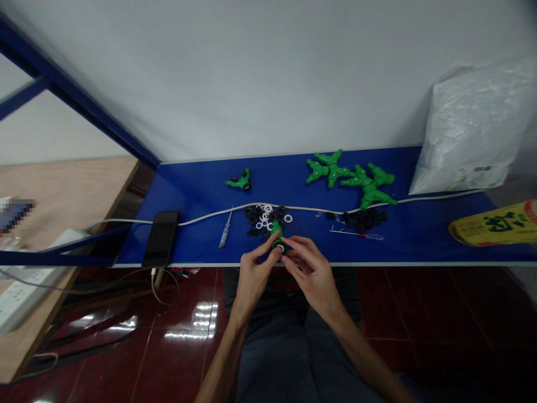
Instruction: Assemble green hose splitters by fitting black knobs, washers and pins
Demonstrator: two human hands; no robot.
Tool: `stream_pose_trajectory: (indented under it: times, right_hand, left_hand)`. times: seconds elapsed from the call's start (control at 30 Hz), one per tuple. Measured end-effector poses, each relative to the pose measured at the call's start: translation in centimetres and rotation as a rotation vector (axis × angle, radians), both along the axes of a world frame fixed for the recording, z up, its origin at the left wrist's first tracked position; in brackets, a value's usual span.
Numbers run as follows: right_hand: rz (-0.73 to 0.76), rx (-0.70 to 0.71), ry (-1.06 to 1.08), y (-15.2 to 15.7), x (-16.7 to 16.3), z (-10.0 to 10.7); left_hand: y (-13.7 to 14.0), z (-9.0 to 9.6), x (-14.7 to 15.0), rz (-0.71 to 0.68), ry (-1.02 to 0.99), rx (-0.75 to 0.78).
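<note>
Green fitting (276, 227) sits just behind the tabletop's (201, 179) front edge, pinched in the fingertips of the left hand (257, 270) and right hand (314, 273), both partly curled; white washers (267, 209) lie beyond.

Between the small green fitting (241, 181) and the paired green connectors (353, 181), the blue counter (277, 182) offers open passage; toward the front, a white cable (302, 209), white washers (264, 217), the left hand (255, 271) and right hand (312, 274) obstruct it.
</note>
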State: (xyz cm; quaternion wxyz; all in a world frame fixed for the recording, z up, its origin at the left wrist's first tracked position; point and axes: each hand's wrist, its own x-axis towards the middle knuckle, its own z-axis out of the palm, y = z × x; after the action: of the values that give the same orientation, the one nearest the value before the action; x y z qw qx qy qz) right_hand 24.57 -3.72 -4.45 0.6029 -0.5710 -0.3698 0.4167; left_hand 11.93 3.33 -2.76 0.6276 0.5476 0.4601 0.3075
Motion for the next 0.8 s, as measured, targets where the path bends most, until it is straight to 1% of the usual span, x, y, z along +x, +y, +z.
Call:
stream_pose_trajectory:
  times: [0.2,0.37,0.47,0.53,0.67,0.73,0.8]
  right_hand:
    - [-0.015,0.01,0.041,-0.2,0.1,0.2]
    - [-0.019,0.015,-0.001,-0.4,0.2,0.2]
    - [-0.019,0.028,-0.09,-0.5,0.2,0.0]
    - [-0.03,0.034,-0.176,-0.6,0.0,0.1]
    - [-0.121,0.043,-0.35,-0.2,0.0,0.5]
    - [-0.167,0.047,-0.322,0.6,0.7,0.6]
    - [-0.199,0.023,-0.179,1.9,2.1,0.5]
  left_hand:
    - [0.1,0.0,-0.2,-0.008,-0.025,-0.045]
    - [0.0,0.0,-0.1,0.015,0.006,-0.023]
    - [-0.2,0.1,0.1,0.056,0.023,-0.023]
    - [-0.4,0.3,0.3,0.055,0.014,-0.027]
    - [-0.9,0.7,0.7,0.019,-0.004,-0.005]
    - [-1.1,0.8,0.7,0.035,-0.02,0.031]
    - [-1.0,0.8,0.5,0.102,-0.048,0.078]
